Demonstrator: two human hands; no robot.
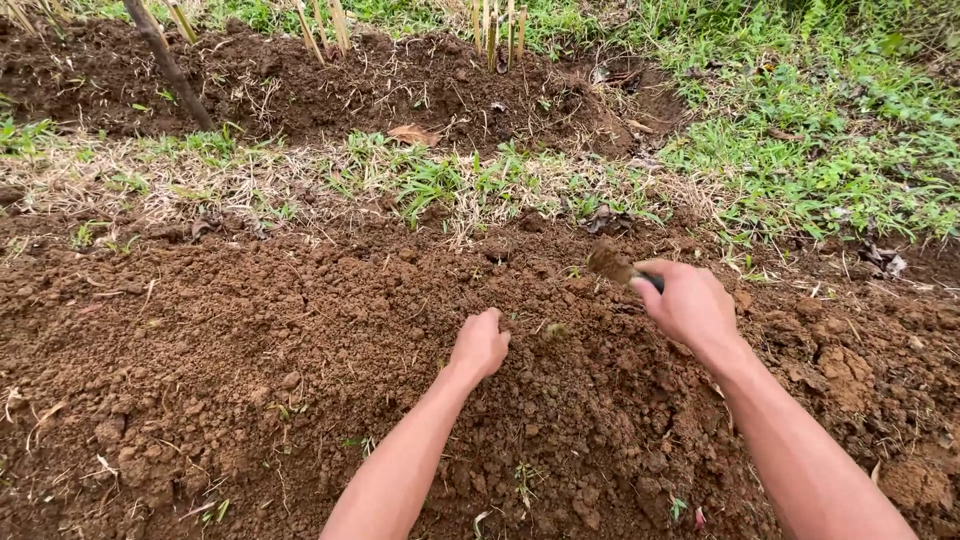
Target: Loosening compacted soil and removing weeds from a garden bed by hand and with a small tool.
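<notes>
- Two bare forearms reach in from the near edge of the soil bed (200, 380), a wide mound of loose, crumbly red-brown earth with small clods, dry straw bits and a few tiny green sprouts.
- The left hand (480, 345) is curled into a loose fist, knuckles up, resting on or just above the soil near the middle of the bed; whether anything is inside it cannot be told.
- The right hand (690, 303) is a little farther out and to the right, clamped around the dark handle of a small hand tool (618, 268). The tool's flat head, caked with brown dirt, sticks out to the left of the fist, just above the soil, and looks blurred.
- The two hands are apart, with bare soil between them.
- Beyond the far edge of the bed runs a strip of grass (430, 185), part green tufts, part dry pale straw.
- Past that lies a second bed of darker turned earth (330, 90), with a dry brown leaf on it.
- Thin pale cut stalks (495, 30) stand upright along its far edge, and a dark slanted stick (170, 65) rises at the far left.
- Thick green grass fills the far right corner.
</notes>
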